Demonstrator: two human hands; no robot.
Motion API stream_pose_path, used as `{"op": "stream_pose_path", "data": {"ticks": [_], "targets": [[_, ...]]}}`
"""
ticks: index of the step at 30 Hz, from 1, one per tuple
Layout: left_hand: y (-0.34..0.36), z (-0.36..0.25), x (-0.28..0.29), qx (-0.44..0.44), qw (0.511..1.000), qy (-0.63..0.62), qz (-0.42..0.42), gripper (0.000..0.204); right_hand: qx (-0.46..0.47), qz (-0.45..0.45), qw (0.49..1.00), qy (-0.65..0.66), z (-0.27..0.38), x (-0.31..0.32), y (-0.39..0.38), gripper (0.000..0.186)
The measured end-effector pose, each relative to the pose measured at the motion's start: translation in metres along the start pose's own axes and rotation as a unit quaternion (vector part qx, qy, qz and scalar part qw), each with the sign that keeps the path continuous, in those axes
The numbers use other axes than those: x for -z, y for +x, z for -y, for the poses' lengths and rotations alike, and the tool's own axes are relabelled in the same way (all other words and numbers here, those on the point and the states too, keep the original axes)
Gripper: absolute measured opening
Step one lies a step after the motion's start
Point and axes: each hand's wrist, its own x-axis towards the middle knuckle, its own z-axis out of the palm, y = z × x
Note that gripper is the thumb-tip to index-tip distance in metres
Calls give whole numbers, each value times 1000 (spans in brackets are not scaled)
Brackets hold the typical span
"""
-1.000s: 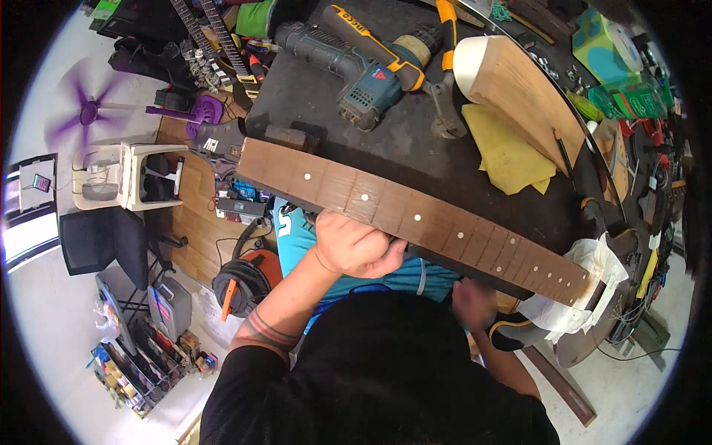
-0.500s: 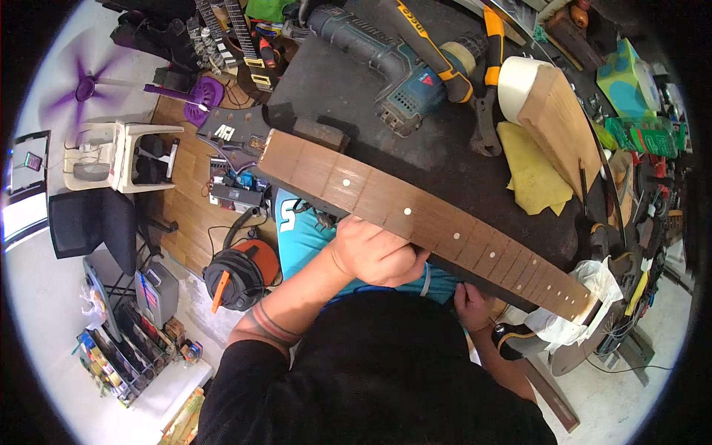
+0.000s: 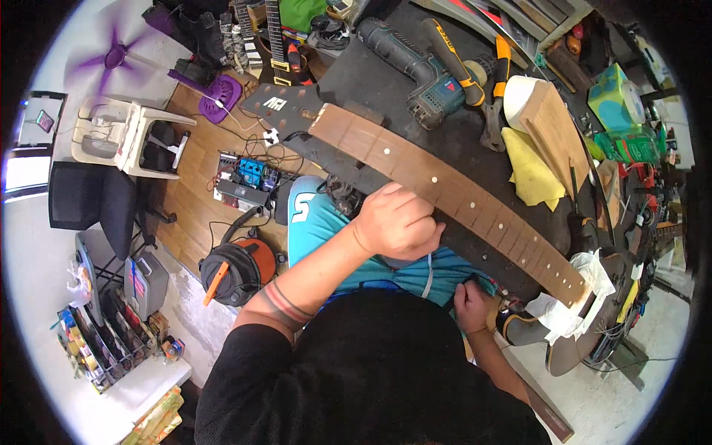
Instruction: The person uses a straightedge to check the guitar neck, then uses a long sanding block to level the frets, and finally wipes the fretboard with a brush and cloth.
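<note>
Black cloth covers my back and arms in this shirt (image 3: 356,363), nearest of all. My right hand (image 3: 472,305) rests low by my right thigh, fingers partly bent; I cannot tell whether they hold anything. Farther out, my left hand (image 3: 398,222) has its fingers folded tightly together at the near edge of the brown fingerboard (image 3: 454,194); what they pinch, if anything, is hidden. The fingerboard slants across the near side of the dark bench (image 3: 475,165), far left to near right. Its pale dots are in and white covering (image 3: 552,319) wraps the body end, so preparation looks done; I see neither strings nor metal frets, so those seem left. Beyond lie a yellow cloth (image 3: 534,174) and a drill (image 3: 437,100).
</note>
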Motion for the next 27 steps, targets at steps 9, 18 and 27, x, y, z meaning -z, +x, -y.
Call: {"op": "stream_pose_path", "data": {"ticks": [9, 18, 27], "targets": [[10, -7, 5, 22, 1000, -11, 4, 33, -5, -14, 1000, 13, 22, 11, -11, 26], [19, -17, 11, 44, 999, -13, 10, 32, 38, -50, 998, 7, 16, 10, -32, 26], [18, -22, 9, 57, 997, -33, 29, 32, 81, -89, 993, 16, 14, 10, -35, 26]]}}
